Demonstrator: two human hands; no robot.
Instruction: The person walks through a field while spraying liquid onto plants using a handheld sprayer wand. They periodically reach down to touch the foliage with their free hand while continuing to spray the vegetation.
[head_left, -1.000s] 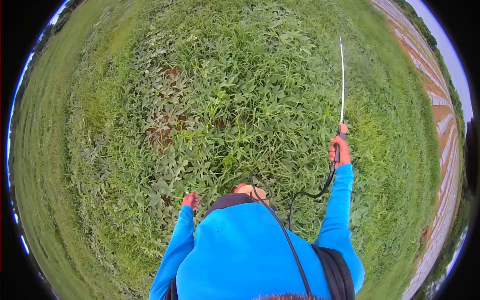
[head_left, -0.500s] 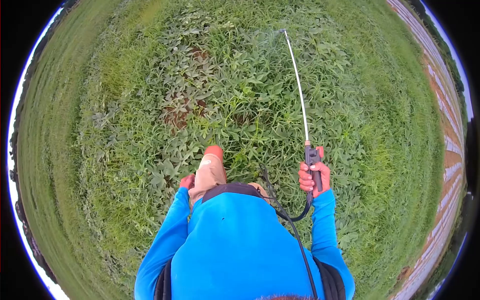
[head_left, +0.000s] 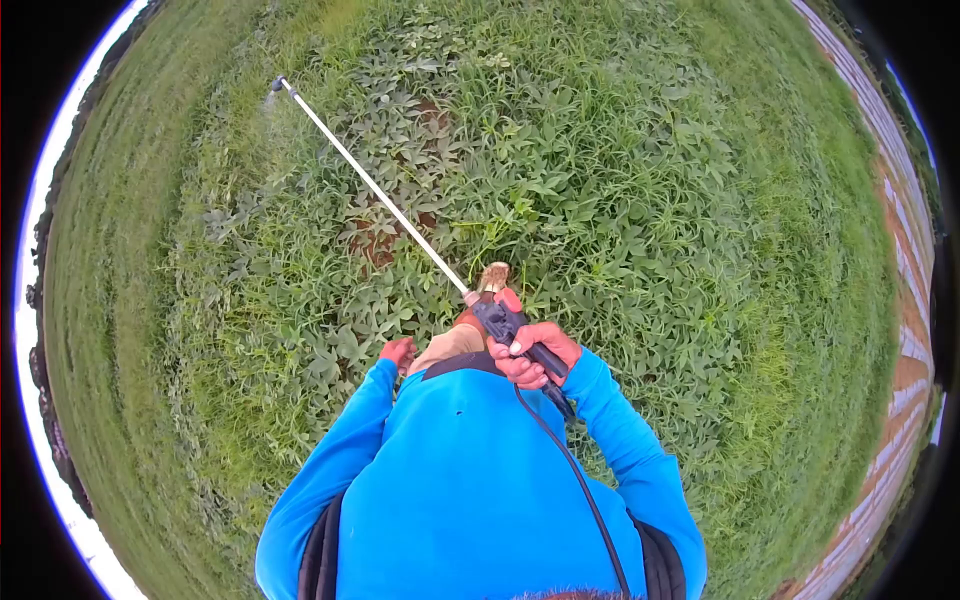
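Note:
My right hand [head_left: 537, 356] is wrapped round the black handle of a spray wand [head_left: 375, 187], in front of my waist. The wand's white tube slants up and left to a dark nozzle [head_left: 279, 84] above the plants, with a faint mist beside it. A red part [head_left: 509, 300] sits on top of the handle. A thin black cable [head_left: 560, 446] runs from near the handle down over my blue shirt. My left hand [head_left: 399, 352] hangs by my left thigh, fingers curled in, with nothing visible in it.
Leafy green plants [head_left: 640, 230] mixed with grass surround me. Bare reddish soil [head_left: 375, 245] shows ahead. One boot [head_left: 494, 277] stands among the leaves. Dark straps [head_left: 322, 550] run over my shoulders. Pale strips [head_left: 890, 440] on reddish ground lie at the far right.
My right hand has swung left and in toward my waist, sweeping the nozzle from upper right to upper left. A boot now shows ahead of me.

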